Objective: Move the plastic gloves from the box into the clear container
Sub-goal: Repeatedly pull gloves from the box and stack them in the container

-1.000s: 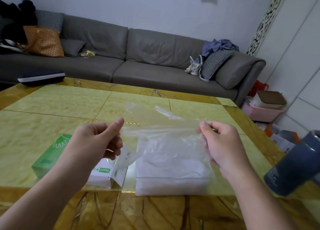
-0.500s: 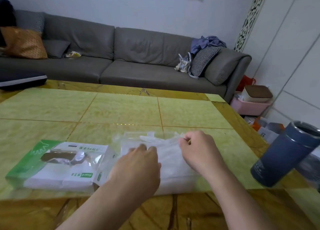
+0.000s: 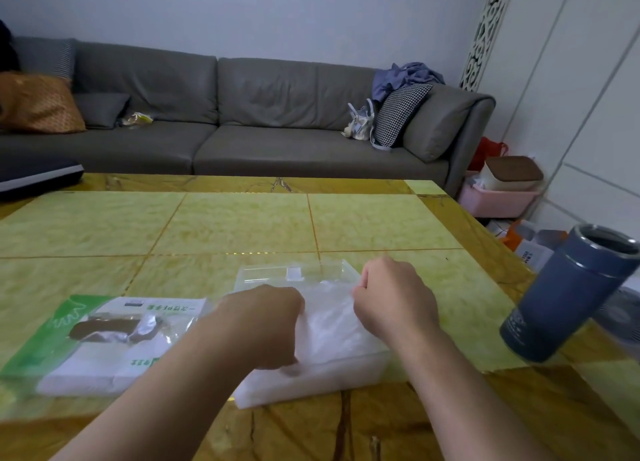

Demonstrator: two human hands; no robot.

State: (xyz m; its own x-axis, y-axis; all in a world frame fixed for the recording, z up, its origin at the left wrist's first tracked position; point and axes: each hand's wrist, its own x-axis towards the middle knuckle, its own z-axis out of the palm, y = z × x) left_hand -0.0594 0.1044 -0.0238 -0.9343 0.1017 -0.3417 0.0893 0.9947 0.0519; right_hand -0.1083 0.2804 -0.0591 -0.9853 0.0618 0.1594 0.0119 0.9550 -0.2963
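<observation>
- Clear container: on table, long axis running away from the viewer, filled with plastic gloves.
- Left hand: fingers curled down onto the gloves.
- Right hand: pinching the gloves' far edge.
- Glove box: lying flat, just left, long axis crosswise.

Two hands, one glove box, one clear container, one tumbler — and one sofa.

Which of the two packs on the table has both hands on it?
The clear container of plastic gloves, right of the green-and-white box. The left hand and right hand are on it; the box lies untouched.
</observation>
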